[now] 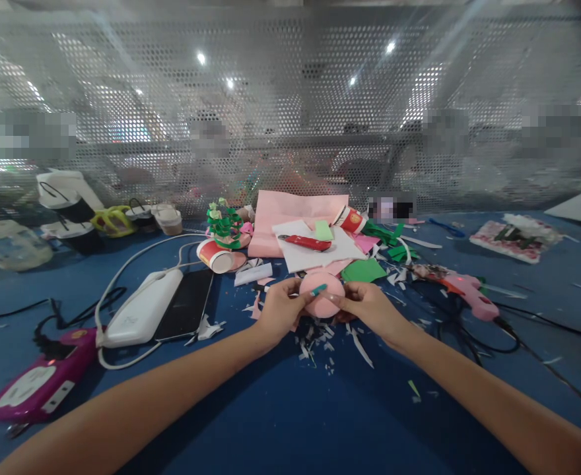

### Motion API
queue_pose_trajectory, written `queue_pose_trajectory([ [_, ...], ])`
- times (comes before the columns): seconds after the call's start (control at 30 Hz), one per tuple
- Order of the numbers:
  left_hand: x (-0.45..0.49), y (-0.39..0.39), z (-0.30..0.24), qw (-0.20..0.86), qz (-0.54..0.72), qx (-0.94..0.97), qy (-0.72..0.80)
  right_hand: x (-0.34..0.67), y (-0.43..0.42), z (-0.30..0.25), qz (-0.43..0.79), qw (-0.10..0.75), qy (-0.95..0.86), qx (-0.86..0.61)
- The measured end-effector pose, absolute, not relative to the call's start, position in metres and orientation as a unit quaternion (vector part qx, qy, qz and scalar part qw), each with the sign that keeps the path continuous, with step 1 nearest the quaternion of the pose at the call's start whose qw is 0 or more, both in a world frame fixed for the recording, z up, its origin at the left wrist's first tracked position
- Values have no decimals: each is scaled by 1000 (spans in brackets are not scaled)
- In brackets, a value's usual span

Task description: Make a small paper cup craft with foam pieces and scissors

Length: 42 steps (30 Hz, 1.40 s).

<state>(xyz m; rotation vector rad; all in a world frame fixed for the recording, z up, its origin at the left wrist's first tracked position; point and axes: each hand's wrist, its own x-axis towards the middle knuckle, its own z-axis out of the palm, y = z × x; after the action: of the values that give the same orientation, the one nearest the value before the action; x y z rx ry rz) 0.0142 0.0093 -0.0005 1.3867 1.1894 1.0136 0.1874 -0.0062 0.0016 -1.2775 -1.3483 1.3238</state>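
Note:
Both of my hands meet over the blue table (290,409), holding a round pink foam piece (323,295) between them. My left hand (283,309) grips its left edge with closed fingers. My right hand (364,305) pinches the right side, and a small green strip (319,289) lies across the pink piece at its fingertips. Paper scraps (330,340) lie scattered just below my hands.
Pink sheets (295,211), white paper with a red utility knife (306,242), green foam (362,270), two red paper cups (215,254), and a green craft tree (225,225) lie behind. A pink glue gun (469,293) with cables is right. Power bank (144,307), phone (186,305), power strip (37,382) left.

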Motion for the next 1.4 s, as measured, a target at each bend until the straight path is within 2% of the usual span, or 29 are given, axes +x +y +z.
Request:
queue_pose_trajectory([
  [0.9,13,13,-7,512,422,590,460,190,-3,-6,493,433,-567,-498],
  [1.13,12,14,-13,507,424,647,380,193,-4,-5,312,451,-671,-500],
  [1.4,13,12,-12,487,385,679,392,195,-5,0,284,429,-696,-502],
])
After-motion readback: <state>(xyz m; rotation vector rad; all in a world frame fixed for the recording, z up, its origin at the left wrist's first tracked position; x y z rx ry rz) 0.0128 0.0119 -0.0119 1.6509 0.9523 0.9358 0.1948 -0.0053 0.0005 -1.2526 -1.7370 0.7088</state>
